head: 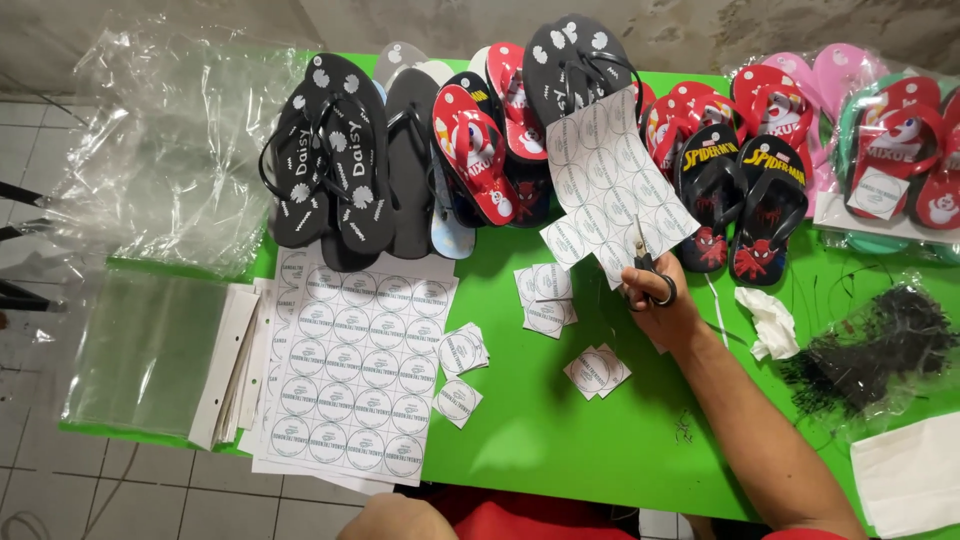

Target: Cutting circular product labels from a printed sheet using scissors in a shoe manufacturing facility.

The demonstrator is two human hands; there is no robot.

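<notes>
In the head view, the person's right hand (pixel 662 300) is working a pair of small dark-handled metal scissors (pixel 648 268), the fingers (pixel 668 292) threaded through the loops and closed around them, blades pointing up into a partly cut white paper sheet printed with round labels (pixel 610 180). That sheet is lying tilted on the bright green counter (pixel 540 430), its upper end resting against a pair of black flip-flops with white flower prints (pixel 575 60), its lower edge already ragged where squares have been taken out. The left hand (pixel 398 518) is showing only as a curved edge at the bottom of the frame, near the counter's front, and whether its fingers are spread or pressed together cannot be told.

Small cut square labels (pixel 545 295) are lying in loose piles between the hand and a full uncut sheet of round labels (pixel 355 375) at the left. The step in hand appears to be snipping single labels from the sheet; the next cut is likely calling for blades kept between the printed circles, and the sheet seems in need of steadying.

A crumpled white tissue (pixel 770 320) is lying just right of the wrist.
</notes>
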